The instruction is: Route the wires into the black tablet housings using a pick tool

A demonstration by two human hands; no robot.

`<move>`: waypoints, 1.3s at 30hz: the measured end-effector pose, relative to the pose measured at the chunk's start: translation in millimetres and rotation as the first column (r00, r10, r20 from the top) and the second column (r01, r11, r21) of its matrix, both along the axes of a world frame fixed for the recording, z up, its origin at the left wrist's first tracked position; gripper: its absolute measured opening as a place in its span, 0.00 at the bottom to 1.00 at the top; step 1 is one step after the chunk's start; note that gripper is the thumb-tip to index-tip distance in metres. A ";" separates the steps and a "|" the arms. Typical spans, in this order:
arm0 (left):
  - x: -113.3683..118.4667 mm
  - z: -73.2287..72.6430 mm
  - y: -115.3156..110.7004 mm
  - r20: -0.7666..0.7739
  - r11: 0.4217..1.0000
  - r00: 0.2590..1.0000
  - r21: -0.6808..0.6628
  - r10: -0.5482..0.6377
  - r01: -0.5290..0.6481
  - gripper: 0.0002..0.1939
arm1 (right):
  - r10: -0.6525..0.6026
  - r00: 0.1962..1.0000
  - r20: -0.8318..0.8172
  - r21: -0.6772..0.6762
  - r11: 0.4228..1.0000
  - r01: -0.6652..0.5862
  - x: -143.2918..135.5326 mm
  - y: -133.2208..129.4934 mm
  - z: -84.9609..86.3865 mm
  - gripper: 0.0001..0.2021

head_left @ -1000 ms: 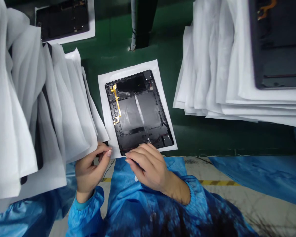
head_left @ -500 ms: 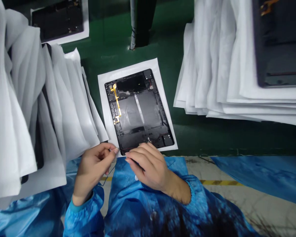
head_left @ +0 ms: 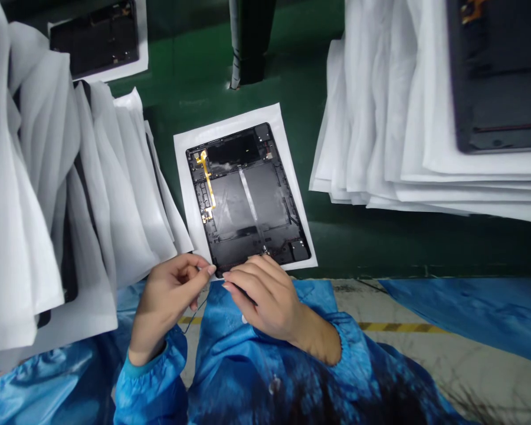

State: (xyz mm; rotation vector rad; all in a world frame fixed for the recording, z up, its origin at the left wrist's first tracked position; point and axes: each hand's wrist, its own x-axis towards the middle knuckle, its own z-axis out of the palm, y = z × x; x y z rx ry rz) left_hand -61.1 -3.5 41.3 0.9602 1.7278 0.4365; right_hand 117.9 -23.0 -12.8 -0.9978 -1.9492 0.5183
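A black tablet back housing (head_left: pixel 248 195) lies open side up on a white foam sleeve (head_left: pixel 183 177), with a gold flex cable (head_left: pixel 209 183) along its left side and a pale strip (head_left: pixel 248 192) down the middle. At its lower left corner, my left hand (head_left: pixel 172 295) is closed, thumb and forefinger pinched together. My right hand (head_left: pixel 265 295) curls over the near edge, fingertips close to that same corner. Whatever either hand holds is hidden or too small to name. A thin blue cord (head_left: pixel 194 316) hangs beneath my left hand.
Layered white sleeves (head_left: pixel 128 195) stack up at left, black edges showing between them. Another stack of sleeves (head_left: pixel 380 130) at right bears a black housing (head_left: pixel 500 77). Farther back are another housing (head_left: pixel 101 41) and a dark post (head_left: pixel 252 41) on the green table (head_left: pixel 194 59).
The whole view has shifted slightly. Both hands keep nearly the same pose at the housing's near left corner, and the housing stays in place on its sleeve.
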 end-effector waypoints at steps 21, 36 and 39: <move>2.1 3.5 1.9 -0.005 0.999 1.000 -0.050 -0.009 0.009 0.17 | -0.012 1.000 -0.005 0.016 1.000 0.013 -1.0 0.8 0.0 0.03; 2.0 2.4 0.1 -0.022 0.999 1.000 -0.039 -0.015 0.014 0.17 | -0.022 1.000 -0.010 0.009 1.000 0.022 -1.4 0.8 0.0 0.04; 2.1 1.1 -0.8 -0.025 0.999 1.000 -0.042 -0.012 0.011 0.17 | -0.022 1.000 -0.006 0.005 1.000 0.022 -1.1 0.9 0.0 0.03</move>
